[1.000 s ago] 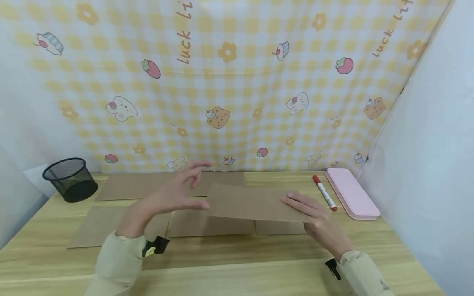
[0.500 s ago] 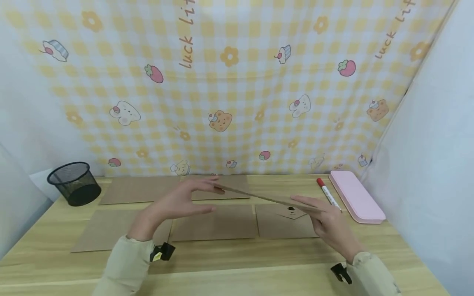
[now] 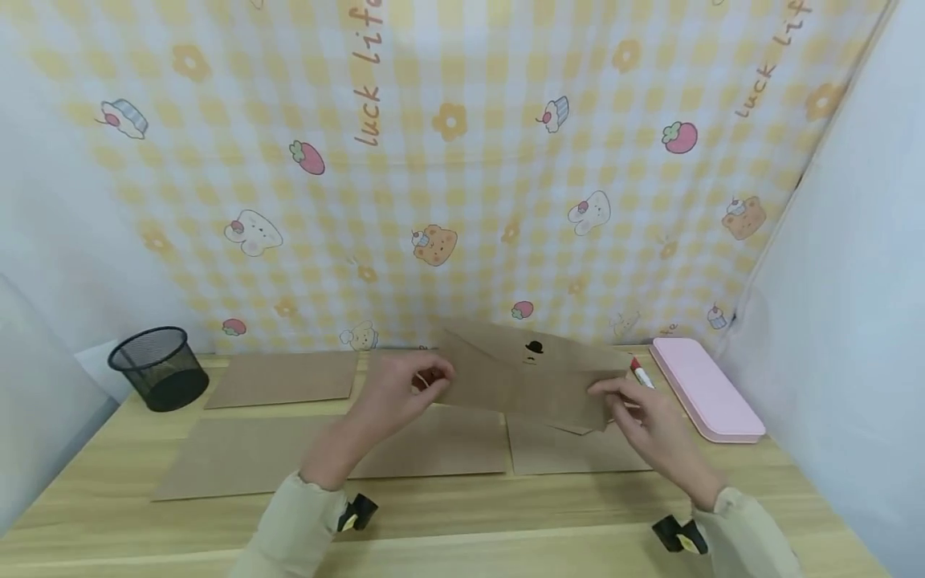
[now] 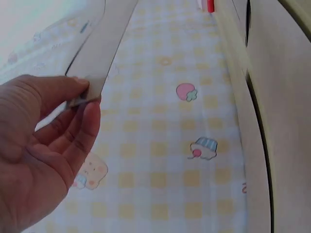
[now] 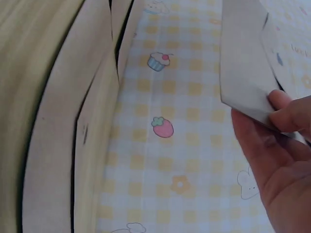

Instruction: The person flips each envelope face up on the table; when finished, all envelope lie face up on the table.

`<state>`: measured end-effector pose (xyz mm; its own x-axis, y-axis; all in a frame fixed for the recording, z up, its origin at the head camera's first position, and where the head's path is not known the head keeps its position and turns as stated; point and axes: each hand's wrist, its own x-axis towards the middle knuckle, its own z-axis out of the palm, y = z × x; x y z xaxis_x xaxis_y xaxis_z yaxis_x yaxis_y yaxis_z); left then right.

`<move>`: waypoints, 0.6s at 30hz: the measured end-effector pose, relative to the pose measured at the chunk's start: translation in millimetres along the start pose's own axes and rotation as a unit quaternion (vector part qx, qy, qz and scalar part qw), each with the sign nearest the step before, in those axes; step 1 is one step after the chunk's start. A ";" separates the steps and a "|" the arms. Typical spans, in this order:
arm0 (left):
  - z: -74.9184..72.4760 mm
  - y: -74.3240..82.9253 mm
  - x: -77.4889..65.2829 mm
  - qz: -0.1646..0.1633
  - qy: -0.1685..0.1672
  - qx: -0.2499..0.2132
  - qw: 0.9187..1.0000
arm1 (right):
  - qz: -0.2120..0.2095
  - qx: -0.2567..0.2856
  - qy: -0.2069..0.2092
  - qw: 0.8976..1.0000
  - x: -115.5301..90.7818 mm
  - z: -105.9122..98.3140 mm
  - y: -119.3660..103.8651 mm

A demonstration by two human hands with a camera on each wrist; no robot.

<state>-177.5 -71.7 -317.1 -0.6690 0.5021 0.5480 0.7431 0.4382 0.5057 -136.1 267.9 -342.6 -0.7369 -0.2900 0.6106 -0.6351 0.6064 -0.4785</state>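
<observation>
Between both hands a brown kraft envelope (image 3: 491, 381) is held up above the table, its flap side with a small black hat print facing me. My left hand (image 3: 393, 401) pinches its left end between thumb and fingers, and the left wrist view shows that grip on the envelope's end (image 4: 109, 53). At the opposite end my right hand (image 3: 654, 429) pinches the lower right part; in the right wrist view the thumb lies on one face of the envelope (image 5: 245, 73) and the fingers behind. Beneath, several similar envelopes lie flat in two rows, including one at front centre (image 3: 441, 453).
A black mesh pen cup (image 3: 173, 389) stands at the back left. On the right lie a red-capped marker (image 3: 641, 373), partly hidden, and a pink case (image 3: 708, 393). A yellow checked cloth (image 3: 462, 177) hangs behind the wooden table (image 3: 506, 518).
The envelope was in the right hand alone, plain side up; it has turned over through edge-on to show its flap. The left hand, previously open beside it, now pinches its left end.
</observation>
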 end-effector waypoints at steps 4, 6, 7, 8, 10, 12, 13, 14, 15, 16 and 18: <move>19.9 3.1 17.2 -0.096 -0.040 0.024 0.994 | 0.040 -0.037 -0.010 0.998 9.1 -5.2 6.4; 29.0 6.1 34.1 -0.140 -0.064 0.022 0.988 | 0.054 -0.067 -0.016 0.996 18.8 -8.5 8.6; 34.6 7.2 42.8 -0.158 -0.071 0.023 0.985 | 0.064 -0.084 -0.021 0.994 23.6 -10.4 9.7; 40.1 8.6 50.6 -0.173 -0.075 0.021 0.982 | 0.071 -0.095 -0.026 0.993 28.2 -11.9 11.8; 52.9 9.7 63.3 -0.193 -0.076 0.017 0.978 | 0.088 -0.114 -0.036 0.989 35.9 -13.2 17.6; 66.2 8.5 70.4 -0.214 -0.072 0.034 0.974 | 0.104 -0.132 -0.042 0.985 40.5 -11.5 27.3; 73.8 6.0 71.3 -0.220 -0.075 0.049 0.971 | 0.111 -0.134 -0.045 0.984 40.8 -9.4 33.2; 81.4 3.4 71.5 -0.229 -0.084 0.062 0.968 | 0.120 -0.137 -0.045 0.982 39.5 -6.7 39.4; 89.1 0.8 71.3 -0.235 -0.097 0.071 0.964 | 0.132 -0.143 -0.045 0.980 36.9 -4.0 45.0; 95.8 -0.9 70.9 -0.240 -0.107 0.080 0.962 | 0.146 -0.150 -0.043 0.977 34.2 -1.3 50.5; 107.3 -3.7 70.6 -0.237 -0.137 0.101 0.957 | 0.176 -0.162 -0.035 0.970 29.2 3.4 59.5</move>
<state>-226.1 42.2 -351.8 -0.9229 0.3766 0.0805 0.3641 0.7855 0.5004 -196.2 293.0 -355.3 -0.9160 -0.0644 0.3959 -0.2426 0.8750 -0.4189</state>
